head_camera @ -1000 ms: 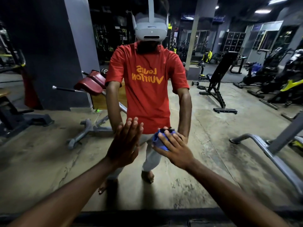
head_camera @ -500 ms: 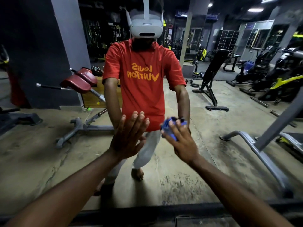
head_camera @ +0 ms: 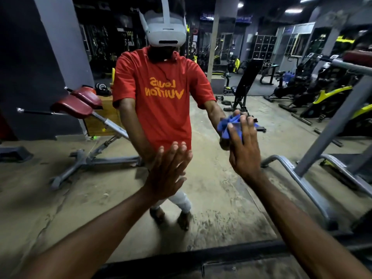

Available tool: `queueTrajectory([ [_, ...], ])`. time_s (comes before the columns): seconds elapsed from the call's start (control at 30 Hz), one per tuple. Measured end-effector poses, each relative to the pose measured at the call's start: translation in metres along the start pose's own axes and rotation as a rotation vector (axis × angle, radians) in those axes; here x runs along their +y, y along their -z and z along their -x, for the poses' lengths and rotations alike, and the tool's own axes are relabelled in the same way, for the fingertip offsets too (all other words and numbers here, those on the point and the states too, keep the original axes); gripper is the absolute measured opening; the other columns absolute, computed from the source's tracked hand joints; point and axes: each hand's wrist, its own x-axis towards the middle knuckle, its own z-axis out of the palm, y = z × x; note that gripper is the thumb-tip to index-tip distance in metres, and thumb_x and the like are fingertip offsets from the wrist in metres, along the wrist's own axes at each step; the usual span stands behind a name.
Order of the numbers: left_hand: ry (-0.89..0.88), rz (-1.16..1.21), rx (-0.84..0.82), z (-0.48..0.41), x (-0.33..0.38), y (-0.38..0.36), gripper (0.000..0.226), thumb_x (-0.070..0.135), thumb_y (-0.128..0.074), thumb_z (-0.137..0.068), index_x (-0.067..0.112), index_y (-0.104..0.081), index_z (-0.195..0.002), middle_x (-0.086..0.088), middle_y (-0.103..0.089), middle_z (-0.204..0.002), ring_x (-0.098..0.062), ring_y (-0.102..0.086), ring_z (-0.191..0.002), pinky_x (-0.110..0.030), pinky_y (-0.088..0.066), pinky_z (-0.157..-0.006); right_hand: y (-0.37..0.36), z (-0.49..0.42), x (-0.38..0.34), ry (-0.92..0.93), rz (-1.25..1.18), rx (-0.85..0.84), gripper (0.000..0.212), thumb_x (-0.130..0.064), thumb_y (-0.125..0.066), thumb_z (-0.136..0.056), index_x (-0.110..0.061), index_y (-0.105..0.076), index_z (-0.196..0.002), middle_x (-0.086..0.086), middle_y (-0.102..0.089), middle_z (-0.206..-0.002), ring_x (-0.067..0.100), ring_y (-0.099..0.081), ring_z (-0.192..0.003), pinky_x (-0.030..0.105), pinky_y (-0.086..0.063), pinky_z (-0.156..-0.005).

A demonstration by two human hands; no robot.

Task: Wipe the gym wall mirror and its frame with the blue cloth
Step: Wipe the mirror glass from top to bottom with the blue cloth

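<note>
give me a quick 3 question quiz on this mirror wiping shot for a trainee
1. True or false: the left hand holds the blue cloth.
2. Where is the blue cloth? A: pressed on the mirror under the right hand. B: hanging loose from the left hand. C: bunched in both hands.
3. Fill the gap: the left hand lies ____ against the mirror, fingers straight.

Key: 1 false. 2 A. 3 flat.
</note>
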Motion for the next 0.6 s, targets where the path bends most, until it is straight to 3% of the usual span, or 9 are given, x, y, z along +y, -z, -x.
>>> queueTrajectory([
  [0.13, 0.027, -0.064, 0.025, 0.003, 0.004, -0.012, 0.073, 0.041, -0.056, -0.096, 0.010, -0.032, -0.158, -0.020, -0.022, -0.166, -0.043, -0.024, -0.152, -0.067, -0.028, -0.116, -0.028, 0.051, 0.009, 0.344, 0.032, -0.167, 0.075, 0.012, -0.043, -0.084, -0.019, -0.039, -0.152, 0.012, -0.012, -0.167, 0.040, -0.011, -0.153, 0.055, -0.022, -0.121],
  [0.23, 0.074, -0.048, -0.006, -0.001, 0.012, -0.009, 0.069, 0.036, -0.046, -0.099, 0.009, -0.027, -0.159, -0.023, -0.019, -0.166, -0.046, -0.021, -0.152, -0.067, -0.023, -0.118, -0.032, 0.092, 0.031, 0.546, 0.174, -0.307, 0.087, 0.010, -0.037, -0.072, -0.025, -0.042, -0.151, 0.008, -0.021, -0.165, 0.033, -0.017, -0.153, 0.047, -0.023, -0.121],
  [0.37, 0.088, 0.045, -0.009, -0.012, 0.041, -0.008, 0.077, 0.035, -0.047, -0.097, 0.008, -0.016, -0.162, -0.024, -0.011, -0.167, -0.048, -0.010, -0.153, -0.069, -0.014, -0.119, -0.024, 0.104, 0.051, 0.671, 0.261, -0.387, 0.069, -0.003, -0.046, -0.089, -0.028, -0.039, -0.154, 0.009, -0.027, -0.164, 0.034, -0.024, -0.151, 0.047, -0.027, -0.119],
  [0.43, 0.041, 0.068, -0.002, -0.027, 0.062, -0.013, 0.079, 0.037, -0.055, -0.095, 0.009, -0.022, -0.161, -0.023, -0.010, -0.167, -0.043, -0.004, -0.155, -0.066, -0.009, -0.121, -0.010, 0.099, 0.074, 0.599, 0.280, -0.351, 0.070, -0.005, -0.047, -0.090, -0.027, -0.035, -0.155, 0.009, -0.027, -0.164, 0.033, -0.025, -0.151, 0.047, -0.025, -0.120],
  [0.53, -0.001, 0.112, 0.013, -0.062, 0.093, -0.020, 0.074, 0.039, -0.055, -0.096, 0.011, -0.027, -0.159, -0.020, -0.020, -0.166, -0.040, -0.012, -0.155, -0.065, -0.014, -0.121, 0.024, 0.077, 0.113, 0.296, 0.249, -0.189, 0.088, 0.009, -0.044, -0.077, -0.024, -0.029, -0.158, 0.008, -0.016, -0.167, 0.033, -0.016, -0.154, 0.047, -0.017, -0.124],
  [0.6, -0.003, 0.092, 0.031, -0.086, 0.110, -0.022, 0.074, 0.038, -0.055, -0.096, 0.011, -0.028, -0.159, -0.017, -0.021, -0.167, -0.039, -0.018, -0.154, -0.063, -0.018, -0.121, 0.043, 0.056, 0.133, 0.107, 0.181, -0.102, 0.088, 0.013, -0.048, -0.077, -0.019, -0.029, -0.156, 0.013, -0.010, -0.167, 0.034, -0.008, -0.155, 0.048, -0.010, -0.125],
])
